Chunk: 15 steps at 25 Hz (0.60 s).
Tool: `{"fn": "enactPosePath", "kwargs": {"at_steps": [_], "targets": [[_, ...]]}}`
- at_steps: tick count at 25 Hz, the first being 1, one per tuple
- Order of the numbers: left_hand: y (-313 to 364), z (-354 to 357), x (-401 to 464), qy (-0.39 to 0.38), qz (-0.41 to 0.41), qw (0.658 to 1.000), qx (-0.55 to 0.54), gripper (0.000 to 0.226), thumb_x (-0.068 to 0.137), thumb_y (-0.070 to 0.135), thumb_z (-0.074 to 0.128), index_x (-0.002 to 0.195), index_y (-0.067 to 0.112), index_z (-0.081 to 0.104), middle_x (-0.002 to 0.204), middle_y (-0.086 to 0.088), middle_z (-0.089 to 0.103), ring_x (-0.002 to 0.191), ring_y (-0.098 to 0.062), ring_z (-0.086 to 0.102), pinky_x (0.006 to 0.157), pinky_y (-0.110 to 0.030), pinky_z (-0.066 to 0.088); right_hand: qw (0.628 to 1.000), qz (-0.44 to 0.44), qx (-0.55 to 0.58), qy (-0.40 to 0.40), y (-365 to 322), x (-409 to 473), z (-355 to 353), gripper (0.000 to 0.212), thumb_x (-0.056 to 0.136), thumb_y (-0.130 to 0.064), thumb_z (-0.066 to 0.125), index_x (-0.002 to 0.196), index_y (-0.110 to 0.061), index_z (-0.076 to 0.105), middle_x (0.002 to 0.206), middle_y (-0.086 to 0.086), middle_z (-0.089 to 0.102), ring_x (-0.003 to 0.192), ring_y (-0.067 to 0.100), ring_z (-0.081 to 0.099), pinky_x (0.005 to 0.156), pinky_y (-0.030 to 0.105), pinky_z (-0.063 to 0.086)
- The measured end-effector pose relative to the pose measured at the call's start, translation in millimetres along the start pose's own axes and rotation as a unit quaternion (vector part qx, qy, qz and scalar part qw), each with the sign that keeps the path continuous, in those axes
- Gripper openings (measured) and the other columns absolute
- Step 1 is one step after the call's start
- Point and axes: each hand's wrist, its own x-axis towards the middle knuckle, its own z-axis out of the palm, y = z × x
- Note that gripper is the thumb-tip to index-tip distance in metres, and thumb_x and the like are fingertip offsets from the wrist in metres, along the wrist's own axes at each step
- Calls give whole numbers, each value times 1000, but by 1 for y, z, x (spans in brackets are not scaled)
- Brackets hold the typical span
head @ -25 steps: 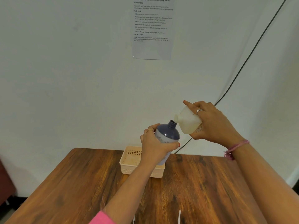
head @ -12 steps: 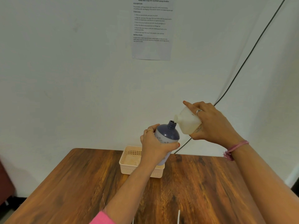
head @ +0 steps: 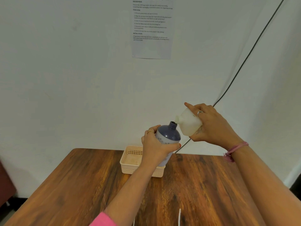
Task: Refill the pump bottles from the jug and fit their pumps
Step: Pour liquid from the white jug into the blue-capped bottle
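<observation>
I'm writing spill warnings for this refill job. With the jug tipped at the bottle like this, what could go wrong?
1. The jug spout sits beside the narrow neck of the pump bottle, not clearly over it; liquid might run down the outside.
2. Both are held in the air, left hand and right hand, above the table, so a wobble could break alignment.
3. The bottle is opaque, so overfilling may be hard to notice.

wall sheet [head: 151,28] text too small, jug [head: 189,123] rear behind right hand [head: 211,124]
</observation>
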Motion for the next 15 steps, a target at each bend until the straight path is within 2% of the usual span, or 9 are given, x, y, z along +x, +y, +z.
{"fn": "enactPosePath", "kwargs": {"at_steps": [6, 12, 15], "targets": [[-6, 0, -1, -9, -7, 1000, -12, 87, 50, 27, 92, 125, 27, 47, 122, 2, 55, 113, -19, 53, 92, -41, 54, 996, 41, 78, -16, 1, -7, 13, 110, 56, -32, 82, 148, -31, 22, 128, 2, 46, 111, 20, 42, 80, 28, 41], [-18, -3, -8, -26, -11, 999, -35, 79, 50, 26, 94, 113, 37, 47, 106, 20, 56, 95, -1, 58, 76, -19, 52, 980, 95, 176, -22, 0, -23, 33, 112, 54, -31, 85, 148, -33, 24, 123, -4, 43, 108, 11, 36, 85, 25, 33], [-24, -6, -15, -38, -20, 998, -34, 73, 52, 27, 93, 106, 45, 47, 101, 28, 55, 90, 8, 55, 63, -7, 47, 964, 127, 232, -16, 0, -34, 43, 111, 53, -30, 87, 146, -33, 27, 118, -4, 45, 107, 13, 42, 86, 25, 34]]}}
